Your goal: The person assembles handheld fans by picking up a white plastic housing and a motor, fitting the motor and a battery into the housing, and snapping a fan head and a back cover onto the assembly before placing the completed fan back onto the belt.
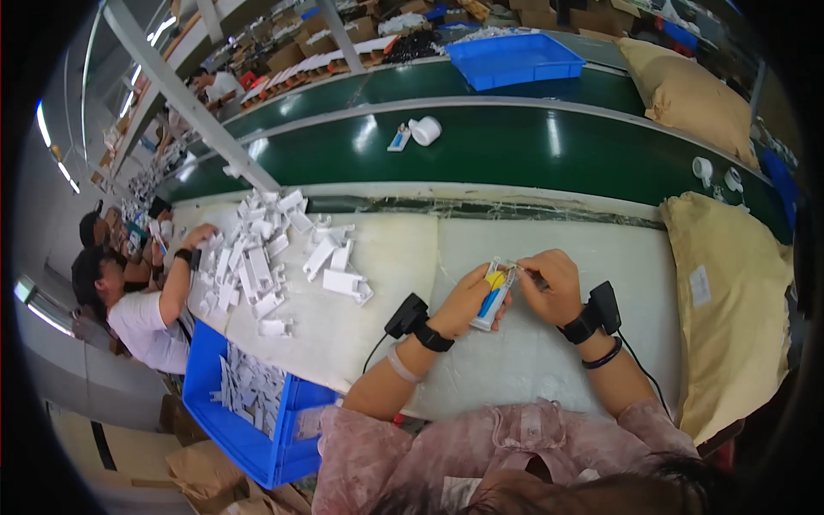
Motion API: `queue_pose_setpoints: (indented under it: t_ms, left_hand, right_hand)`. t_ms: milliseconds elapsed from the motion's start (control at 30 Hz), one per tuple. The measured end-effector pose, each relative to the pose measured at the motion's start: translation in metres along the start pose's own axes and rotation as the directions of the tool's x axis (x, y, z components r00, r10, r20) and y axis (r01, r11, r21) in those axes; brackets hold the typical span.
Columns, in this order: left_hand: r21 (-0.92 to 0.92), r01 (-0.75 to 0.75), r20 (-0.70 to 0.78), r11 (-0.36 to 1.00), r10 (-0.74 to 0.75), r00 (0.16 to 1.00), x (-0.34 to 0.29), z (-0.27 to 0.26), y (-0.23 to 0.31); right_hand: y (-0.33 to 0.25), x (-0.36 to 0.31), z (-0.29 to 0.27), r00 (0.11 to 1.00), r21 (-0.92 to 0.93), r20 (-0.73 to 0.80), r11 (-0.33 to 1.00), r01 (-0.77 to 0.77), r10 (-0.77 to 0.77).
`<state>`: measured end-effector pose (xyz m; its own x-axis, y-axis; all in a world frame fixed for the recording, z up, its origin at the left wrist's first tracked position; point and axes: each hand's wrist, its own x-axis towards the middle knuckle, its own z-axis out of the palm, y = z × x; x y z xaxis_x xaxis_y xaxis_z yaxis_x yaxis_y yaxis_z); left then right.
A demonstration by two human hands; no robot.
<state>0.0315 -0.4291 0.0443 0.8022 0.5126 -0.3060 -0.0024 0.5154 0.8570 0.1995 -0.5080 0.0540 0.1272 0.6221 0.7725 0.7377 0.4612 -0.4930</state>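
My left hand [462, 307] is closed around a white plastic housing [486, 319] with blue and yellow inside it, held tilted above the white table cover. At the housing's upper end the fingers of my right hand [556, 287] pinch together on something thin and small that I cannot make out. Left of my hands lies a loose heap of white plastic housings [254, 268], with a few separate ones [346, 283] nearer to me.
Beyond the table runs a green conveyor belt [498, 154] carrying white parts. A blue bin [283, 463] of white pieces stands lower left. A tan sack [730, 300] borders the right. At the left, a co-worker's hand [202, 236] reaches to the heap. Cables trail from both wrists.
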Motion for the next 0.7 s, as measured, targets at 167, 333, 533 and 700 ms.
queue_pose_setpoints:
  t_ms: [167, 333, 533, 700]
  left_hand:
    - [0.093, -0.154, 0.055, 0.984, 0.149, 0.987, 0.009, -0.004, -0.006]
    - [0.030, -0.180, 0.025, 0.983, 0.179, 0.984, 0.008, 0.008, -0.002]
    - [0.040, -0.313, -0.103, 0.949, 0.316, 0.943, 0.012, -0.008, -0.009]
    - [0.055, -0.313, -0.145, 0.948, 0.318, 0.937, 0.021, -0.007, 0.006]
  right_hand:
    - [0.003, -0.005, -0.001, 0.997, -0.066, -0.015, 0.995, -0.079, 0.078]
    - [0.014, -0.017, 0.000, 0.992, 0.006, 0.063, 0.994, -0.111, 0.111]
    - [0.020, -0.026, 0.005, 0.981, -0.023, 0.148, 0.992, -0.127, 0.129]
    - [0.029, -0.019, -0.003, 0.980, -0.065, 0.137, 0.989, -0.135, 0.143]
